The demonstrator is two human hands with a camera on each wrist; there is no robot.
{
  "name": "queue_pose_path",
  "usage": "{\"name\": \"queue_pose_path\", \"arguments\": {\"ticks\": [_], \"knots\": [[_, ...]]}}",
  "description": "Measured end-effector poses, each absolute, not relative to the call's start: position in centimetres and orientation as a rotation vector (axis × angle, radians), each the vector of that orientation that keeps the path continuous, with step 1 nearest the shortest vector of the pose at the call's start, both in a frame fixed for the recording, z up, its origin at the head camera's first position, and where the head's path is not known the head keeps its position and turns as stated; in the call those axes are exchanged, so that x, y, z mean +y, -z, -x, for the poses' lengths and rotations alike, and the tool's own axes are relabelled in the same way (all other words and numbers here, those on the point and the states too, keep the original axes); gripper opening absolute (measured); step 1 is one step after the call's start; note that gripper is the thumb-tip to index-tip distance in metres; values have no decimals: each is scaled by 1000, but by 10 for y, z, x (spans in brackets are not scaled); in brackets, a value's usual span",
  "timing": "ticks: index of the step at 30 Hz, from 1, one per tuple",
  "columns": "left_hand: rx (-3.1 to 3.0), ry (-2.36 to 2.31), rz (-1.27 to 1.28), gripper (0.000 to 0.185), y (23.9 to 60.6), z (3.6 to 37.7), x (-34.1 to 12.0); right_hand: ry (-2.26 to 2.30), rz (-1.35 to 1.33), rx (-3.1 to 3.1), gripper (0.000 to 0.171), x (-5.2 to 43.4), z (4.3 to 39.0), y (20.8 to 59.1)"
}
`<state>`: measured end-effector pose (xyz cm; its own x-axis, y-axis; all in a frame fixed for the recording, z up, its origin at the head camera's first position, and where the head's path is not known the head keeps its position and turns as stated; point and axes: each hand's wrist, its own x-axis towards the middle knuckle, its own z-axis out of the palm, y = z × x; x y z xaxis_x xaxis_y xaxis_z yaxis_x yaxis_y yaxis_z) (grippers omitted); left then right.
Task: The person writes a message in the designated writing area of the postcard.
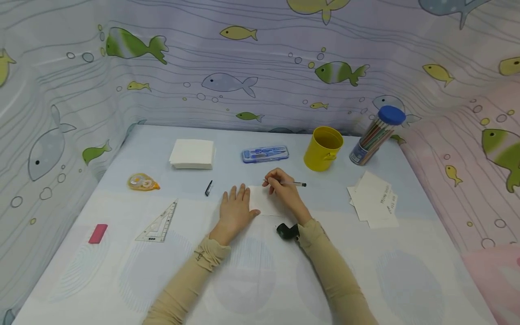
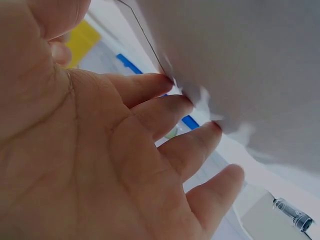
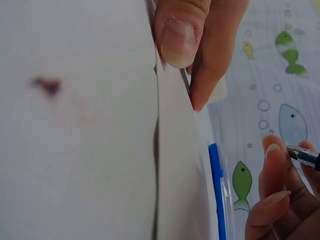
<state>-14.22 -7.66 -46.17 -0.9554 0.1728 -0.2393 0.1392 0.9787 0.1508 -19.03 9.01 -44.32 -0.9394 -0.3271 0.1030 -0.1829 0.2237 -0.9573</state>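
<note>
Pinching a slim, clear-barrelled pen (image 1: 297,183) at the far edge of a rectangular white paper sheet (image 1: 263,204), the right hand (image 1: 286,191) could stray if the sheet skids. Weak pressure from the left hand (image 1: 236,210), fingers straight and apart beside the sheet's left edge, might cause it.

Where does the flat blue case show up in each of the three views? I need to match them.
Head: blue case near picture centre, left of the yellow cup.
Left wrist: blue slivers of it, upper middle, partly hidden by the left hand.
Right wrist: a blue edge, lower right of centre.
Shared landmark: the left hand, in all three.
</note>
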Motion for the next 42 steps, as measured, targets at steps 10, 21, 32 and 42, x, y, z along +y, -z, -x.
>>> {"name": "queue_pose_path", "arguments": {"ticks": [10,21,32,42], "knots": [[2817,-299,-255,80,462,143,-77,1901,329,2273,19,66,218,472],[2854,-330,-298,79,464,146,-75,1876,264,2336,13,64,227,485],[2853,-279,-276,79,460,141,-75,1904,157,2312,16,53,223,492],[2868,-254,-287,79,462,142,-78,1937,139,2323,19,46,225,497]]}}
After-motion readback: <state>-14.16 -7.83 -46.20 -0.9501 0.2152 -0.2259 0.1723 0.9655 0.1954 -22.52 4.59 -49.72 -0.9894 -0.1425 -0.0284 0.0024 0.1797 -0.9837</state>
